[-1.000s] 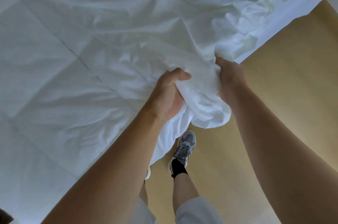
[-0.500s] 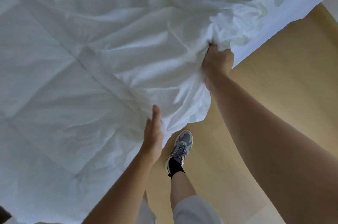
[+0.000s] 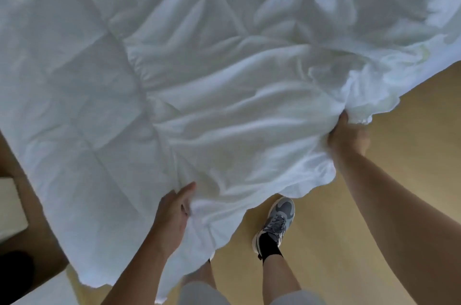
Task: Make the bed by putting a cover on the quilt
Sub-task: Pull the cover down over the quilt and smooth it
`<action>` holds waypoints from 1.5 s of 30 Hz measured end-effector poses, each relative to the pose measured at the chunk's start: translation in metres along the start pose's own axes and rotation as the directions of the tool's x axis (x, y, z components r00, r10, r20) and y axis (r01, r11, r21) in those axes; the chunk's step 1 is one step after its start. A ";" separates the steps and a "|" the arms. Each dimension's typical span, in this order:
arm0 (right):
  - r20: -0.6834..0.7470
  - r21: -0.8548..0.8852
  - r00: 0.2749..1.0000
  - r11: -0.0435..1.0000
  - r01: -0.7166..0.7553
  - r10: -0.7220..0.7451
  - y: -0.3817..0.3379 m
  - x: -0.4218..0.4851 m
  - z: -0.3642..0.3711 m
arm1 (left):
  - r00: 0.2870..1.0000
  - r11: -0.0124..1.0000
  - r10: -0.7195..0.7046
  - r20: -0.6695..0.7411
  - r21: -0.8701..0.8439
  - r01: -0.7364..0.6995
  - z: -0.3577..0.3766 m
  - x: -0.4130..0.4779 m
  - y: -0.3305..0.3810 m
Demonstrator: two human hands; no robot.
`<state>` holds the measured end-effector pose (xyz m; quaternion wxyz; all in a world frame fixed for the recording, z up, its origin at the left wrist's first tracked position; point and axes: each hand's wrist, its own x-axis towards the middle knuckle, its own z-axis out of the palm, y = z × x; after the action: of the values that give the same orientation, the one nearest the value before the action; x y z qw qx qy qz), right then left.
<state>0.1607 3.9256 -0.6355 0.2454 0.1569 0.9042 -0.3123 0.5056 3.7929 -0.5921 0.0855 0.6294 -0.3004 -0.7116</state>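
A white stitched quilt (image 3: 74, 95) covers most of the view, spread over the bed. A thinner, wrinkled white cover (image 3: 244, 110) lies bunched over its right half. My left hand (image 3: 172, 217) is at the near edge with its thumb on top of the cloth and its fingers tucked under a fold. My right hand (image 3: 349, 137) grips a bunch of the cover at the right edge, its fingers buried in the fabric. The bedding's edge hangs over the floor by my legs.
Tan wooden floor (image 3: 374, 205) runs along the right and bottom. My foot in a grey sneaker (image 3: 277, 222) stands close to the hanging edge. A dark surface with a white box (image 3: 10, 207) shows at the left edge.
My left hand let go of the bunched corner, dropped lower and left and took the near edge. My right hand shifted right along the cover's edge. More of the bedding now lies spread out.
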 end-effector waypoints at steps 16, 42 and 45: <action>0.544 -0.527 0.612 0.335 0.781 -0.574 -0.088 -0.189 0.174 | 0.982 0.958 0.064 -0.176 0.287 -0.011 -0.089 0.076 0.044; 0.412 -0.508 0.689 0.478 0.717 -0.596 -0.029 -0.284 0.274 | 0.977 0.996 0.009 0.212 0.085 -0.027 -0.122 0.173 0.205; 0.311 -0.452 0.669 0.514 0.729 -0.675 -0.029 -0.280 0.282 | 0.930 0.996 0.061 0.363 0.037 -0.080 -0.105 0.187 0.239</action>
<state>0.4778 3.6860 -0.6625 0.1744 -0.3131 0.9255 -0.1227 0.5074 3.4733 -0.6246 0.0382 0.4784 -0.3516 -0.8038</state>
